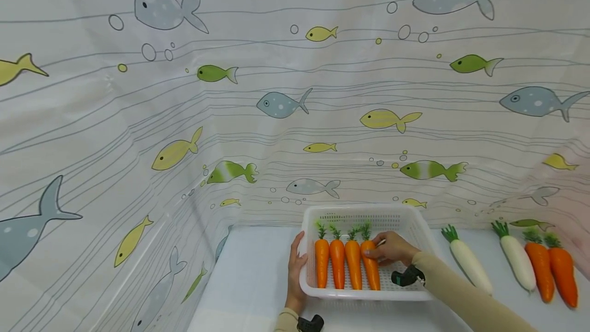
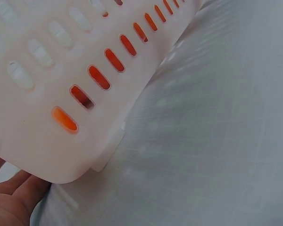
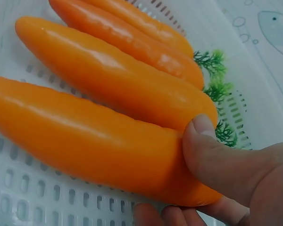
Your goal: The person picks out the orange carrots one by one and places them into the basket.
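One carrot [image 1: 371,273] is pinched between the thumb and fingers of my right hand [image 1: 392,248], near its leafy end, inside the white basket [image 1: 415,295]; I cannot tell whether it touches the slotted floor. My left hand [image 1: 295,275] rests against the basket's left side, fingers fairly straight. Three more carrots [image 1: 338,266] lie in the basket in a row, left of the pinched one. Right of the basket, outside it, lie two white radishes [image 1: 515,260], then two larger carrots [image 1: 563,276].
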`<state>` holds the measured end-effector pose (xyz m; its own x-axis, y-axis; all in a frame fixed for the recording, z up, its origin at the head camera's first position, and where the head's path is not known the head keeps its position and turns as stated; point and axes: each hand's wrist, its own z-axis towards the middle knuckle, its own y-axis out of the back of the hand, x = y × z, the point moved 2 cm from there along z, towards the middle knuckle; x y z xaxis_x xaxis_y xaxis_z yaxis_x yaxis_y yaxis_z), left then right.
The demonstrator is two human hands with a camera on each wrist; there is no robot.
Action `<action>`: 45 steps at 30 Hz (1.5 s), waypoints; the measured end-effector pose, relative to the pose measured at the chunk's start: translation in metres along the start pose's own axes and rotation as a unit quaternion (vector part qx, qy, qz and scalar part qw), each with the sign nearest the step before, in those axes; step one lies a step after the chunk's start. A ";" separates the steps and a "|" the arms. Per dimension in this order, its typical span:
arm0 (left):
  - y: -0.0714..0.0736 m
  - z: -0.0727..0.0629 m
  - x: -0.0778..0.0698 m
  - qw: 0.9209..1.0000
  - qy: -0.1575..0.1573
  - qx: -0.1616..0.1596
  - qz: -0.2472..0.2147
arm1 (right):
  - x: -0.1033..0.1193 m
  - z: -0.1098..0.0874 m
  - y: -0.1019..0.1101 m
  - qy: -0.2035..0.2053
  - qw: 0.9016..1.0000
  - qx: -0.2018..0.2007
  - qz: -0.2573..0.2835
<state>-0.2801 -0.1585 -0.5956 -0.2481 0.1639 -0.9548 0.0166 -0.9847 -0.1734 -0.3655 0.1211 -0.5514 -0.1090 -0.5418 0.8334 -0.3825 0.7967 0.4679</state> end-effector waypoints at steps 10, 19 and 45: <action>0.003 0.001 0.001 1.000 -0.003 -0.003 -0.004 | 0.001 0.003 -0.005 0.003 0.999 -0.006 -0.039; 0.003 0.000 -0.001 1.000 -0.005 -0.005 -0.003 | 0.005 0.002 -0.005 0.005 0.998 -0.006 -0.061; 0.000 -0.001 0.000 1.000 -0.003 -0.007 0.013 | 0.011 -0.003 0.005 -0.008 0.994 0.009 -0.107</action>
<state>-0.2789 -0.1588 -0.5962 -0.2534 0.1388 -0.9573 0.0363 -0.9876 -0.1528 -0.3661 0.1202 -0.5387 -0.0373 -0.7028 0.7104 -0.4150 0.6576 0.6287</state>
